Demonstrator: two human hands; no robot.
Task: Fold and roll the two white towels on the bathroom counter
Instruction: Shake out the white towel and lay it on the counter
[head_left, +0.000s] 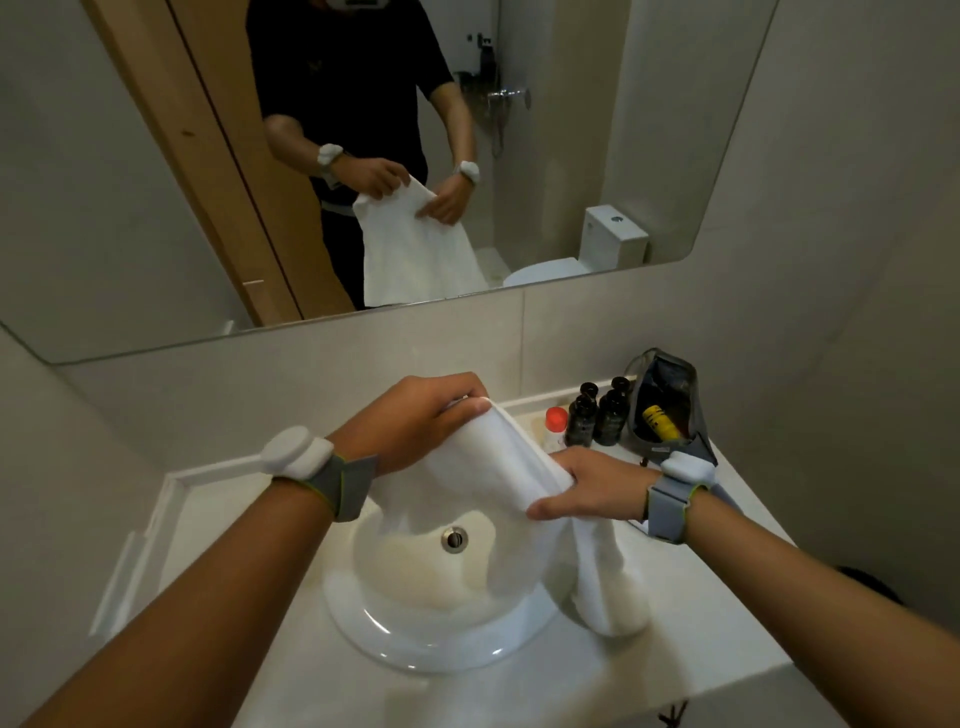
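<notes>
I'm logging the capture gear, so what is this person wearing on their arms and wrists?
Both forearms are bare, no sleeves. The left wrist band is grey fabric with a yellow-green edge, carrying a rounded white device. The right wrist band matches, with its own white device.

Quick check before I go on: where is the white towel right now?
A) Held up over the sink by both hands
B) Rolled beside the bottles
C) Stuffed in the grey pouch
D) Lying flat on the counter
A: the left hand and right hand both grip the white towel, which hangs over the sink.
</notes>
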